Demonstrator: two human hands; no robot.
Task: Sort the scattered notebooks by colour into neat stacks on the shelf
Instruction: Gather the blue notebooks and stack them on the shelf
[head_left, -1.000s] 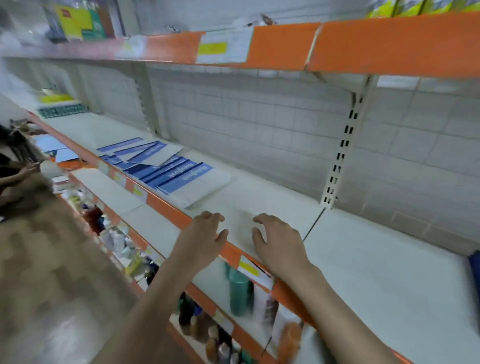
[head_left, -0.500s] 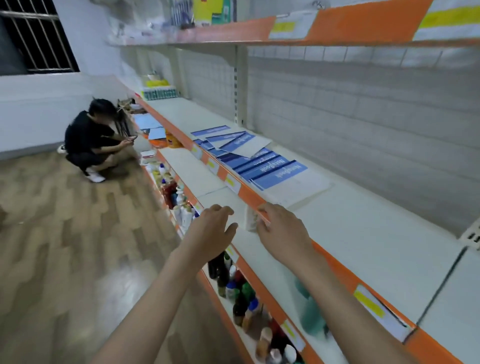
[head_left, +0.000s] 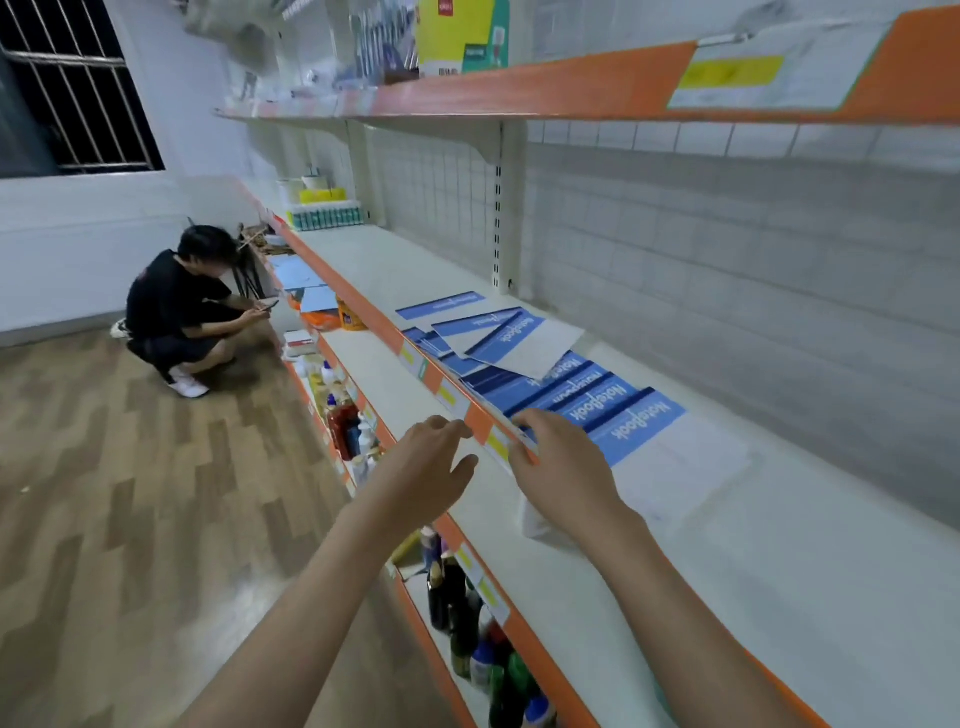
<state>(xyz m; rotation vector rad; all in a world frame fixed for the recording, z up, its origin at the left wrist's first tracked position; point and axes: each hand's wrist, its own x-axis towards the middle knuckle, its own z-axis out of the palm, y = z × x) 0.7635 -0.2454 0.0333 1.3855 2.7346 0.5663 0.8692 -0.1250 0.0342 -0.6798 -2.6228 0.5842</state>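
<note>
While both arms reach forward toward the orange-edged shelf (head_left: 675, 525), left hand (head_left: 426, 470) hovers just in front of the shelf's front strip, fingers (head_left: 448, 425) loosely curled and grasping nothing, tips close to the orange edge without clearly touching. Right hand (head_left: 563, 467) rests over the same edge, fingers (head_left: 530, 418) bent down at the near corner of the closest notebook — cannot tell whether pinching it or merely touching. Blue notebooks (head_left: 587, 395) lie scattered on the white shelf just beyond the right hand, overlapping in a loose fan with their white lower halves toward the wall side, more of them (head_left: 498, 332) piled crookedly further along, one (head_left: 441, 305) flat and apart at the far end. Price labels (head_left: 498, 441) yellow and white along the front strip. Bottles (head_left: 348, 421) crowded on the lower shelf beneath, more bottles (head_left: 467, 613) nearer the arms. Upper shelf (head_left: 519, 93) overhead with a yellow-green box (head_left: 457, 36). Further back — a person (head_left: 176, 312) in black crouching on the wooden floor (head_left: 130, 493), holding a phone (head_left: 267, 305) near the shelving. Barred window (head_left: 72, 88) at upper left.
</note>
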